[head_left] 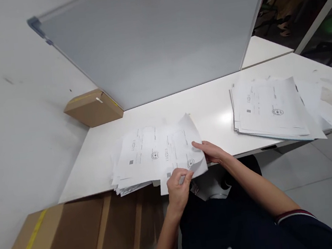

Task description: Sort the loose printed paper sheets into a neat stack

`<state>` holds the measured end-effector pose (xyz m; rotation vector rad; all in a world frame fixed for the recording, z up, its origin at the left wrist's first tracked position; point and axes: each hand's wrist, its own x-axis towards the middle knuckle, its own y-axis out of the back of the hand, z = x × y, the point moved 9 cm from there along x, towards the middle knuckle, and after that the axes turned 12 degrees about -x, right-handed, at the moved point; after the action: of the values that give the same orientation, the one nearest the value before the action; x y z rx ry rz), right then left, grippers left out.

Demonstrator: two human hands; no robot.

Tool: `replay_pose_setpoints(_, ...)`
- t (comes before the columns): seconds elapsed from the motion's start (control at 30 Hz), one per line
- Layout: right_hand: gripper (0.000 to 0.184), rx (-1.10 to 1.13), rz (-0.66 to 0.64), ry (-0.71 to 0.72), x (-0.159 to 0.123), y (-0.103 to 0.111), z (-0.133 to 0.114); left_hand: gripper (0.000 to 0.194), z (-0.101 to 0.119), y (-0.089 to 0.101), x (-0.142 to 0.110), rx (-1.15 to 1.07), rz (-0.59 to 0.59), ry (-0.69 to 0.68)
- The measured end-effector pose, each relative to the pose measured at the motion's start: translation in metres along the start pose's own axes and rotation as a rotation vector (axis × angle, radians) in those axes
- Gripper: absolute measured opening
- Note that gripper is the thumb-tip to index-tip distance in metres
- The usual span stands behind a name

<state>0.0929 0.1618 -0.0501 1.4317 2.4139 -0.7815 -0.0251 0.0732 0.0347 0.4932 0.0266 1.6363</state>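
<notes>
Take likely light, limp paper (176, 141) by its edges, pinched in curled left hand (178, 188) and half-open right hand (214, 152).

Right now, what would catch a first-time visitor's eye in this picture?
Probably the large pale panel standing along the back of the white table. Next, the left hand and right hand, holding printed paper at the near edge. Loose paper piles lie to the left and right, with round stamp-like marks on top.
</notes>
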Motion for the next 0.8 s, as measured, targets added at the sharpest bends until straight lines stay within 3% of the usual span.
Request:
replay_pose_setpoints(0.1,0.022,-0.122,0.121,0.082,-0.004,0.017,0.0,0.013,0.002,-0.011,-0.01,-0.009,-0.139,-0.055)
replay_pose_setpoints(0.17,0.023,-0.208,0.16,0.116,-0.012,0.027,-0.001,0.018,0.001,-0.003,-0.01,0.017,-0.144,-0.062)
replay_pose_setpoints(0.3,0.032,-0.283,0.168,0.2,-0.037,0.04,-0.008,0.039,-0.027,0.052,0.004,0.059,0.263,0.164)
replay_pose_setpoints(0.37,0.035,-0.298,0.186,0.253,-0.05,0.046,-0.015,0.052,-0.039,0.064,0.014,-0.037,0.367,0.252)
replay_pose_setpoints(0.47,0.034,-0.356,0.229,0.295,-0.065,0.054,-0.022,0.063,-0.045,0.054,0.036,-0.278,0.309,0.29)
replay_pose_setpoints(0.57,0.028,-0.425,0.285,0.33,-0.075,0.061,-0.026,0.053,-0.041,0.035,0.051,-0.502,0.241,0.28)
replay_pose_setpoints(0.8,0.021,-0.505,0.402,0.424,-0.085,0.072,-0.037,0.037,-0.047,0.027,0.052,-0.646,0.372,0.264)
